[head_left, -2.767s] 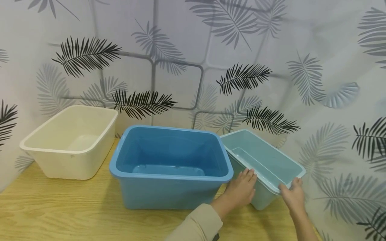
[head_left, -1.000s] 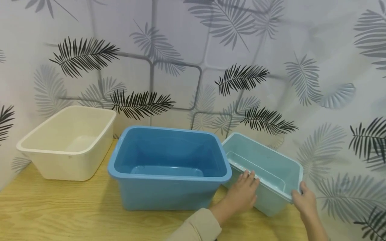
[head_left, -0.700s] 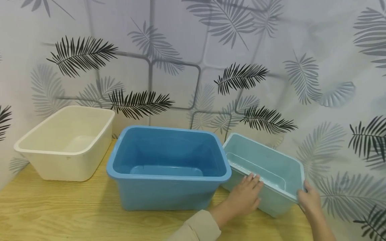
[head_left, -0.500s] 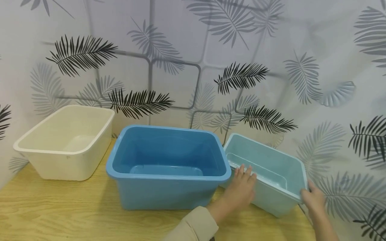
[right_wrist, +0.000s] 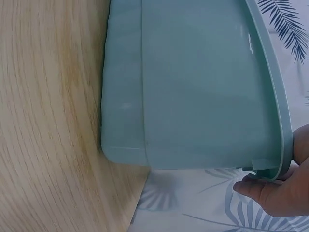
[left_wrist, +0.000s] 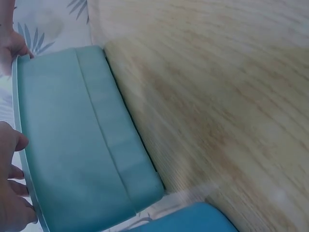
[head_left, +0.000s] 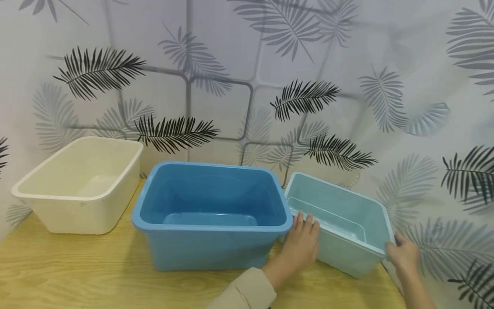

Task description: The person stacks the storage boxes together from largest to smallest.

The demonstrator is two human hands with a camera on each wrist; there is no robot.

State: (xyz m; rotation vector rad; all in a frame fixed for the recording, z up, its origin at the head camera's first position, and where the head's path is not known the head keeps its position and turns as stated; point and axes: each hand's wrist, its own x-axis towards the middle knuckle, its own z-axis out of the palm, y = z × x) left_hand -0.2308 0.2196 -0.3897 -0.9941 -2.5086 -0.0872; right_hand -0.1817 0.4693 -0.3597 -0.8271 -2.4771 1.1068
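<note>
A pale teal plastic tub (head_left: 341,242) stands at an angle on the right of the wooden table (head_left: 77,274). My left hand (head_left: 299,246) rests on its near rim with fingers fairly straight; in the left wrist view the fingertips (left_wrist: 18,187) touch the rim edge. Gripping the tub's right end rim is my right hand (head_left: 403,255); the right wrist view shows its fingers (right_wrist: 256,189) bent round the rim corner. A larger blue tub (head_left: 212,249) stands upright to the left, its right rim close beside my left hand.
A cream tub (head_left: 82,214) sits at the far left, apart from the blue one. Behind everything hangs a leaf-patterned backdrop (head_left: 216,103), close to the teal tub's back side. The table's right edge runs near my right hand.
The teal tub has turned, its right end moving toward me and rightward with my right hand. My left hand has lately slid left along the near rim. The other tubs stay put.
</note>
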